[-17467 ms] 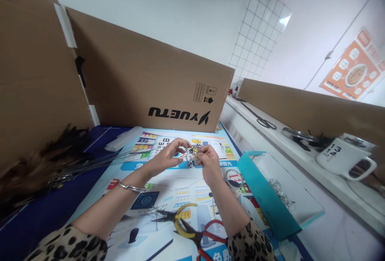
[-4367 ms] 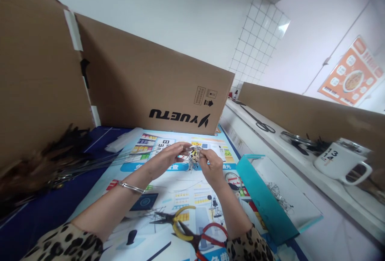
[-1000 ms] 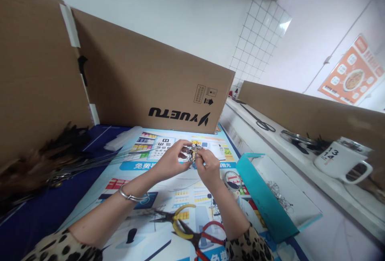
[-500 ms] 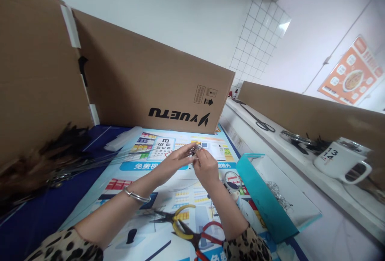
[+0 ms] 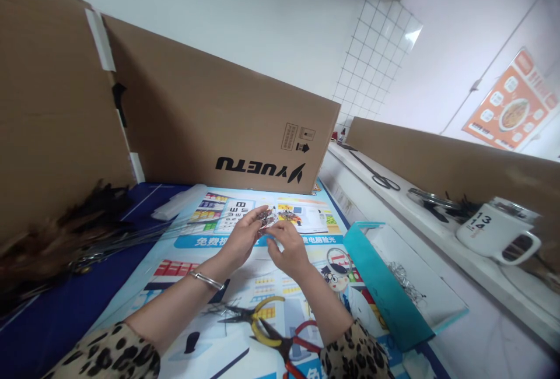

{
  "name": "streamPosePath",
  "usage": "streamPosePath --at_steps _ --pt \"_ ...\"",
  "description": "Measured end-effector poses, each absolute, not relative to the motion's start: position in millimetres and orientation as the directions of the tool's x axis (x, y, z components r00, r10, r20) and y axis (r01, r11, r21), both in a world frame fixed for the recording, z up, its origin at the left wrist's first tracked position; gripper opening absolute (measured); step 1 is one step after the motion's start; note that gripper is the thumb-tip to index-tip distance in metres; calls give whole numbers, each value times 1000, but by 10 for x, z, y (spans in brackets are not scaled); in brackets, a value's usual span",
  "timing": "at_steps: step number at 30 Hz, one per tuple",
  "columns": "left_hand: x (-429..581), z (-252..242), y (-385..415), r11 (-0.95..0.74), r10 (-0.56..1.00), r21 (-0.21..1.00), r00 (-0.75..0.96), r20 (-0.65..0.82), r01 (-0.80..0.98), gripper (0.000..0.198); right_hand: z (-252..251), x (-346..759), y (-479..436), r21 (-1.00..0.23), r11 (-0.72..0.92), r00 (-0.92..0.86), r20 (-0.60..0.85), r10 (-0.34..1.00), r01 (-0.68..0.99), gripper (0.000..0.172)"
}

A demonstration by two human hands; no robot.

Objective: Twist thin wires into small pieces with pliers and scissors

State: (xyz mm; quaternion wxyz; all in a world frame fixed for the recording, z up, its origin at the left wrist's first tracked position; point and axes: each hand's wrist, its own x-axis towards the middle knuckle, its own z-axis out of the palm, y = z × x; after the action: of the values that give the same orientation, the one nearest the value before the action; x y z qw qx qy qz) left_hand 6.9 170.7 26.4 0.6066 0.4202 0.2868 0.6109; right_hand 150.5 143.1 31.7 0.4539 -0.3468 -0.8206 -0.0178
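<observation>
On the head cam you've got the shiny wire piece [image 5: 268,218] up in front of you over the middle of the worktop [image 5: 65,320], and your left hand [image 5: 242,238] is the one grasping it, fingers curled around its near side. Your right hand [image 5: 289,246] is right beside it, fingertips at its lower edge, but I honestly can't tell if you're pinching it there or just touching. The finer parts are too small to make out. You've got a silver bracelet [image 5: 207,279] on the left wrist, and both hands are over the printed sheet [image 5: 258,274]. Closer to you, between your forearms, the yellow-handled pliers [image 5: 251,316] lie with their tips toward your left by some loose wires [image 5: 219,308], and the red-handled pliers [image 5: 286,347] overlap them on the near side. Off to your right there's a teal box [image 5: 394,291] with a pile of thin wire [image 5: 406,283] inside, then a white ledge past that with a white mug [image 5: 492,230] and black scissors [image 5: 385,182]. Over on your left, brown fluffy stuff [image 5: 87,221] sits by the cardboard, and a cardboard panel [image 5: 196,105] stands behind it all, its printed lettering upside down.
</observation>
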Motion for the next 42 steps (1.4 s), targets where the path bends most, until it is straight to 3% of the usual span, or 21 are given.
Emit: streamPosePath --at_steps 6,12,15,22,30,34,37,40,42 --pt "70 307 1690 -93 972 838 134 194 -537 40 319 1582 1547 -520 650 0 780 625 554 19" --pt "111 357 1610 -77 957 841 197 213 -536 35 278 1614 1609 -546 596 -39 717 696 589 36" --pt "132 368 1585 -80 954 849 206 216 -523 34 216 1570 1630 -559 578 -38 698 715 594 35" --pt "199 359 1519 -102 954 861 195 227 -499 33 111 1478 1648 -758 465 85 558 826 457 33" --pt "302 330 1426 -57 959 884 222 178 -463 42 183 1488 1579 -664 474 137 652 746 578 34" --pt "326 293 1435 -22 967 883 213 137 -469 41 202 1504 1552 -594 533 57 698 714 603 21" --pt "342 239 1464 -12 974 878 194 119 -479 42 158 1523 1592 -689 506 52 616 786 519 16" --pt "337 206 1511 -8 978 877 181 108 -480 36 111 1546 1667 -856 420 13 445 896 300 12" --pt "291 200 1570 -2 978 877 181 102 -480 32 113 1582 1718 -904 387 -39 387 921 182 16"
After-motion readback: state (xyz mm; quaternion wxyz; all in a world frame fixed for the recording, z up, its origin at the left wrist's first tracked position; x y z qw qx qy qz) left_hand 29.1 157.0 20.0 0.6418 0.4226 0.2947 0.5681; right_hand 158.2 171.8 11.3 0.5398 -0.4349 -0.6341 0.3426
